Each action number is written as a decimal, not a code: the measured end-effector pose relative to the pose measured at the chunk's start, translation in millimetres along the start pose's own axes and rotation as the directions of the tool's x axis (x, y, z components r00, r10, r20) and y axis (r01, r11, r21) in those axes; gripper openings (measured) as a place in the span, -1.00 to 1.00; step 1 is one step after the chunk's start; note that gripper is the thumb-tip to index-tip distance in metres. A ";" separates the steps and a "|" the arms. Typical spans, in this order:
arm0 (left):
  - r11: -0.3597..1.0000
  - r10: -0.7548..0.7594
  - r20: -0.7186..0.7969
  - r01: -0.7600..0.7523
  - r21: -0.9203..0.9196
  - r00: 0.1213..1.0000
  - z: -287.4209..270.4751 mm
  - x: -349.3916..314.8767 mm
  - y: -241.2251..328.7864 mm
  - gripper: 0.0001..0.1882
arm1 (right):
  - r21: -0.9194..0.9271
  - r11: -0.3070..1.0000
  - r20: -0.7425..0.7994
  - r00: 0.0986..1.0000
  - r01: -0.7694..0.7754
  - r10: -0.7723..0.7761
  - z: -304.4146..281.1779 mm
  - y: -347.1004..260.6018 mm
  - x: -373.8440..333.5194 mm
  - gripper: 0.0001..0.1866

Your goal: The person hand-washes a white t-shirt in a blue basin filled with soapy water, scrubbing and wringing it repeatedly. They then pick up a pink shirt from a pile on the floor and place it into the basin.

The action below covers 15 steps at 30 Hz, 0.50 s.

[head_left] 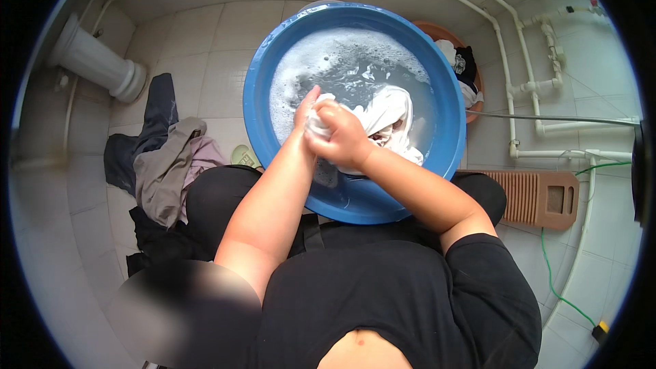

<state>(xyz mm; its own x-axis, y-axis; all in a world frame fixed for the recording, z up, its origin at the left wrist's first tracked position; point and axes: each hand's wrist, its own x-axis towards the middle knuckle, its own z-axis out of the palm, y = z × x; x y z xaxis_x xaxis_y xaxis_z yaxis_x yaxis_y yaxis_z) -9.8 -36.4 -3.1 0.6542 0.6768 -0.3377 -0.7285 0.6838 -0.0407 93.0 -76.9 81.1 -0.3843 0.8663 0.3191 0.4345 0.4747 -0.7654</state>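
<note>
A person at a blue basin (254,106) works a white cloth (391,111) by hand, its bunched end raised between the palms, the rest trailing into sudsy water (324,48). The right hand (344,138) has its fingers curled tight on the bunch; the left hand (305,116) presses its other side, though whether its hidden fingers clamp the fabric cannot be told. The step appears to be rubbing or squeezing; the next move calls for a firm hold on slippery fabric, above the water.
</note>
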 end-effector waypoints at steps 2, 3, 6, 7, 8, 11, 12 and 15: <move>1.000 0.016 0.071 -0.016 0.008 0.997 -5.6 3.7 -4.1 -0.57 | -0.075 0.994 -0.063 0.995 0.075 -0.080 2.0 -0.8 -0.2 -0.74; 0.997 0.078 0.029 -0.078 0.027 0.997 8.8 0.7 -13.6 -0.56 | -0.089 0.993 -0.190 0.977 0.083 -0.098 7.0 18.7 -0.4 -0.76; 0.895 0.387 -0.328 -0.265 0.359 0.862 31.4 11.7 -35.9 -0.58 | 0.138 0.872 -0.266 0.831 -0.469 0.489 -2.8 42.0 13.9 -0.69; 0.857 0.439 -0.322 -0.283 0.430 0.839 34.7 9.4 -39.8 -0.59 | 0.071 0.881 -0.283 0.837 -0.468 0.468 -2.7 44.0 13.1 -0.68; 0.904 0.373 -0.274 -0.280 0.322 0.887 23.9 13.0 -35.2 -0.60 | 0.003 0.884 -0.298 0.844 -0.467 0.446 -2.7 45.3 12.7 -0.68; 0.994 -0.032 0.629 0.088 -0.059 0.777 -71.9 33.6 11.1 -0.52 | 0.024 0.995 -0.227 0.968 -0.101 0.103 18.5 -1.4 -1.8 -0.73; 0.995 0.098 0.211 -0.100 -0.003 0.973 -55.4 29.6 -1.8 -0.53 | -0.105 0.991 -0.064 0.995 -0.081 0.075 11.6 -7.1 -6.4 -0.73; 0.939 0.255 -0.384 -0.132 0.319 0.887 64.1 -8.4 -39.5 -0.35 | -0.104 0.912 -0.250 0.898 -0.397 0.362 -6.4 44.5 12.7 -0.70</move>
<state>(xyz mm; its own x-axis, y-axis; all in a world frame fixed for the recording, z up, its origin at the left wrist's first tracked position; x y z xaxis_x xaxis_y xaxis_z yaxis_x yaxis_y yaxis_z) 26.5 -51.7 61.7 0.3167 0.6703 -0.6711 -0.7051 0.6396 0.3062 112.7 -43.8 54.6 0.0163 0.9887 0.1488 0.6333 0.1050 -0.7667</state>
